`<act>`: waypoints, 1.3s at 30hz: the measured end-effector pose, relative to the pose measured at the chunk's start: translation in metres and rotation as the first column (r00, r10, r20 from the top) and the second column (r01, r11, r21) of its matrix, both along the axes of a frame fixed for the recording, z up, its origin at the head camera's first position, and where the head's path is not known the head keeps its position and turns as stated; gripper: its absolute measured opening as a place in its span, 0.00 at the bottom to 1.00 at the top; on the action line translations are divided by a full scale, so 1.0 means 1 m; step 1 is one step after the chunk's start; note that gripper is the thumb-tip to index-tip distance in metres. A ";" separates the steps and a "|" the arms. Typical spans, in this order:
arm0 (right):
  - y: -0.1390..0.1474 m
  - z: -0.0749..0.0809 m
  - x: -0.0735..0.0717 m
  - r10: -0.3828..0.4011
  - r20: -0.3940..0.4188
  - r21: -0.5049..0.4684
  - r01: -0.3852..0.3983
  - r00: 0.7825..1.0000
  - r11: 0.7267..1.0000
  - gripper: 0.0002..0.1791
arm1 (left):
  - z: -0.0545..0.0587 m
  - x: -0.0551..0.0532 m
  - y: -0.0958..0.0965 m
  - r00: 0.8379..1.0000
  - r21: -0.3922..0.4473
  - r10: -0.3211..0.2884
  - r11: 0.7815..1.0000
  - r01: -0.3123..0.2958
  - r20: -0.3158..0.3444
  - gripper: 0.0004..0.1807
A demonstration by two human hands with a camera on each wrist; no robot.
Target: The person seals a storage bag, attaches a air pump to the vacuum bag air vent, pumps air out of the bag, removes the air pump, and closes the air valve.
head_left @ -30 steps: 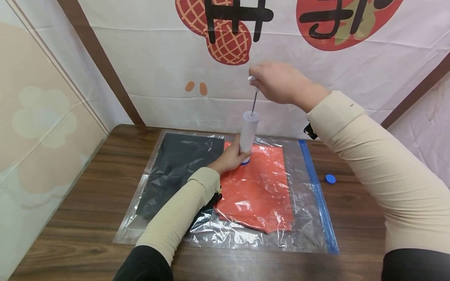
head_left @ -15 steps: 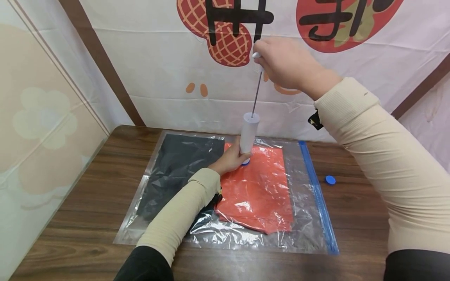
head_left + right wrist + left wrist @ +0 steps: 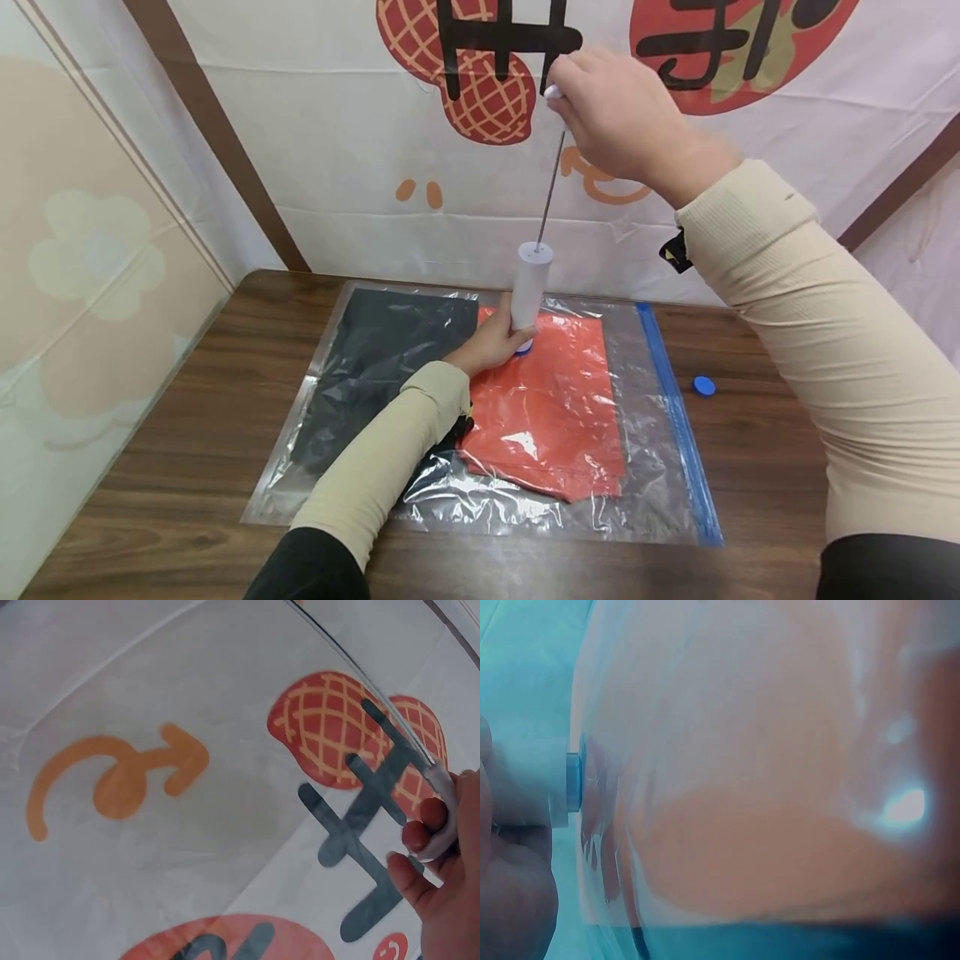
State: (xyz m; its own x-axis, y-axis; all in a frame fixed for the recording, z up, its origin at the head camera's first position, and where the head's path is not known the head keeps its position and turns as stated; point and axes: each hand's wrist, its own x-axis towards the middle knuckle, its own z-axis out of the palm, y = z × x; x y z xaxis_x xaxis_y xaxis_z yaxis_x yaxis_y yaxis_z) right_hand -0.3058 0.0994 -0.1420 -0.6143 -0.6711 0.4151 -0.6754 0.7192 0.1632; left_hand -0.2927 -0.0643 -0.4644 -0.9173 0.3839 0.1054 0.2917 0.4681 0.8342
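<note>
A white hand pump (image 3: 531,287) stands upright on a clear vacuum storage bag (image 3: 652,467), its lower end on the bag's blue valve (image 3: 522,349). My left hand (image 3: 495,337) grips the pump's barrel near the bottom. High above, my right hand (image 3: 618,112) holds the white pump handle (image 3: 553,92), with the thin metal rod (image 3: 552,187) drawn far out of the barrel. In the right wrist view, fingers curl round the handle (image 3: 444,825). The left wrist view shows the barrel's end (image 3: 532,780) against the bag. Inside the bag lie folded red cloth (image 3: 547,417) and dark cloth (image 3: 382,358).
A blue zip seal (image 3: 678,425) runs along the bag's right edge. To its right a small round blue cap (image 3: 703,386) lies on the brown wooden table (image 3: 757,467). A printed white curtain (image 3: 330,125) hangs right behind the table.
My right hand has risen and moved slightly right with the pump handle, so more of the rod shows. The left hand and the barrel have stayed in place.
</note>
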 end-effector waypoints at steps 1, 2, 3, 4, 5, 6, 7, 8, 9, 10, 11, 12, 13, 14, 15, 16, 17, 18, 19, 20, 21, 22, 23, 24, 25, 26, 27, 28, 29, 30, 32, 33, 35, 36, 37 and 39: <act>0.000 -0.003 -0.001 0.007 0.011 0.010 -0.007 1.000 1.000 0.16 | 0.000 0.000 0.000 1.000 0.000 0.000 1.000 0.000 0.001 0.37; -0.001 -0.007 -0.002 0.017 0.022 0.023 -0.018 1.000 1.000 0.15 | 0.001 0.000 0.000 1.000 -0.002 0.000 1.000 0.000 0.001 0.37; -0.001 -0.012 -0.002 0.024 0.037 0.039 -0.025 0.999 0.999 0.14 | 0.001 0.000 0.001 1.000 -0.007 0.001 1.000 -0.001 0.005 0.37; -0.002 -0.017 -0.003 0.031 0.050 0.056 -0.034 0.998 0.998 0.13 | 0.001 0.000 0.000 1.000 -0.009 0.002 1.000 -0.002 0.010 0.37; -0.002 -0.023 -0.004 0.039 0.068 0.072 -0.044 0.997 0.996 0.12 | 0.002 0.001 0.001 1.000 -0.013 0.005 1.000 -0.005 0.015 0.37; -0.002 -0.028 -0.005 0.044 0.081 0.087 -0.051 0.996 0.995 0.11 | 0.002 0.001 0.001 1.000 -0.016 0.007 1.000 -0.007 0.019 0.38; -0.003 -0.034 -0.006 0.049 0.093 0.101 -0.058 0.994 0.993 0.11 | 0.002 0.001 0.001 1.000 -0.019 0.008 1.000 -0.008 0.023 0.38; -0.003 -0.040 -0.007 0.055 0.106 0.111 -0.067 0.993 0.992 0.10 | 0.002 0.001 0.001 1.000 -0.023 0.009 1.000 -0.009 0.026 0.38; -0.003 -0.045 -0.008 0.055 0.120 0.125 -0.070 0.991 0.990 0.10 | 0.002 0.002 0.001 1.000 -0.022 0.010 1.000 -0.010 0.028 0.38; -0.004 -0.050 -0.009 0.060 0.134 0.133 -0.078 0.989 0.988 0.10 | 0.002 0.002 0.001 0.999 -0.022 0.011 1.000 -0.010 0.030 0.38; -0.004 -0.056 -0.009 0.060 0.151 0.139 -0.082 0.987 0.987 0.10 | 0.002 0.002 0.001 1.000 -0.022 0.011 1.000 -0.010 0.030 0.38; -0.004 -0.061 -0.010 0.061 0.163 0.145 -0.085 0.985 0.986 0.10 | 0.002 0.002 0.001 1.000 -0.019 0.010 1.000 -0.010 0.030 0.38; -0.004 -0.065 -0.010 0.063 0.173 0.149 -0.089 0.983 0.985 0.10 | 0.002 0.002 0.001 0.999 -0.019 0.011 1.000 -0.010 0.031 0.39; -0.004 -0.070 -0.009 0.064 0.183 0.153 -0.093 0.981 0.984 0.10 | 0.002 0.002 0.001 0.999 -0.018 0.011 1.000 -0.010 0.030 0.39; -0.003 -0.074 -0.009 0.062 0.195 0.158 -0.093 0.979 0.983 0.10 | 0.002 0.002 0.001 0.999 -0.016 0.010 1.000 -0.010 0.030 0.39; -0.003 -0.078 -0.008 0.061 0.206 0.161 -0.095 0.977 0.982 0.09 | 0.003 0.002 0.001 0.999 -0.017 0.009 1.000 -0.009 0.032 0.40; -0.002 -0.082 -0.007 0.060 0.212 0.164 -0.096 0.975 0.982 0.09 | 0.003 0.002 0.001 1.000 -0.016 0.007 1.000 -0.007 0.030 0.40; -0.002 -0.086 -0.007 0.058 0.218 0.168 -0.096 0.974 0.981 0.09 | 0.003 0.002 0.002 1.000 -0.015 0.005 1.000 -0.004 0.027 0.40; -0.001 -0.090 -0.007 0.058 0.221 0.171 -0.098 0.973 0.980 0.09 | 0.003 0.002 0.002 1.000 -0.015 0.003 1.000 -0.002 0.024 0.40; -0.001 -0.093 -0.006 0.057 0.226 0.173 -0.098 0.972 0.980 0.08 | 0.003 0.001 0.002 1.000 -0.013 0.000 1.000 0.000 0.020 0.40; -0.001 -0.096 -0.007 0.058 0.227 0.174 -0.099 0.972 0.980 0.08 | 0.003 0.001 0.001 1.000 -0.010 -0.002 1.000 0.002 0.019 0.40; -0.001 -0.100 -0.007 0.061 0.227 0.175 -0.102 0.972 0.979 0.08 | 0.003 0.001 0.001 1.000 -0.009 -0.003 1.000 0.003 0.018 0.40; -0.001 -0.103 -0.007 0.064 0.227 0.176 -0.105 0.972 0.979 0.08 | 0.003 0.001 0.001 1.000 -0.008 -0.004 1.000 0.004 0.016 0.40; -0.002 -0.106 -0.007 0.069 0.226 0.179 -0.111 0.972 0.978 0.08 | 0.003 0.001 0.001 1.000 -0.004 -0.005 1.000 0.005 0.017 0.40; -0.002 -0.108 -0.007 0.076 0.223 0.179 -0.117 0.972 0.977 0.08 | 0.003 0.001 0.001 1.000 -0.001 -0.006 1.000 0.006 0.020 0.40; -0.002 -0.111 -0.008 0.081 0.223 0.177 -0.122 0.972 0.977 0.08 | 0.003 0.001 0.001 1.000 0.004 -0.006 1.000 0.006 0.022 0.40; -0.002 -0.113 -0.008 0.085 0.220 0.176 -0.126 0.972 0.976 0.08 | 0.002 0.000 0.001 1.000 0.008 -0.006 1.000 0.006 0.025 0.40; -0.003 -0.114 -0.008 0.089 0.218 0.175 -0.129 0.972 0.976 0.08 | 0.002 0.000 0.001 1.000 0.011 -0.006 1.000 0.006 0.027 0.39; -0.003 -0.116 -0.008 0.092 0.215 0.174 -0.130 0.972 0.976 0.08 | 0.001 0.000 0.001 1.000 0.015 -0.007 1.000 0.006 0.027 0.39; -0.004 -0.117 -0.008 0.094 0.211 0.172 -0.132 0.973 0.976 0.08 | 0.001 -0.001 0.001 1.000 0.019 -0.007 1.000 0.006 0.025 0.39; -0.005 -0.118 -0.009 0.096 0.209 0.170 -0.133 0.973 0.977 0.08 | 0.000 -0.001 0.001 1.000 0.023 -0.003 1.000 0.002 0.021 0.39; -0.005 -0.118 -0.010 0.095 0.206 0.175 -0.132 0.974 0.976 0.07 | 0.000 -0.001 0.001 1.000 0.022 0.000 1.000 0.000 0.019 0.40; -0.005 -0.116 -0.011 0.091 0.210 0.184 -0.131 0.973 0.974 0.07 | 0.000 -0.001 0.001 1.000 0.019 0.005 1.000 -0.005 0.018 0.40; -0.005 -0.115 -0.012 0.086 0.212 0.190 -0.127 0.974 0.974 0.07 | -0.001 -0.001 0.000 1.000 0.017 0.007 1.000 -0.007 0.020 0.40; -0.005 -0.113 -0.012 0.080 0.212 0.197 -0.123 0.974 0.973 0.07 | -0.001 -0.001 0.000 1.000 0.014 0.008 1.000 -0.008 0.023 0.40; -0.005 -0.107 -0.012 0.064 0.221 0.206 -0.111 0.973 0.972 0.07 | -0.001 0.000 0.000 0.999 0.008 0.008 1.000 -0.008 0.031 0.40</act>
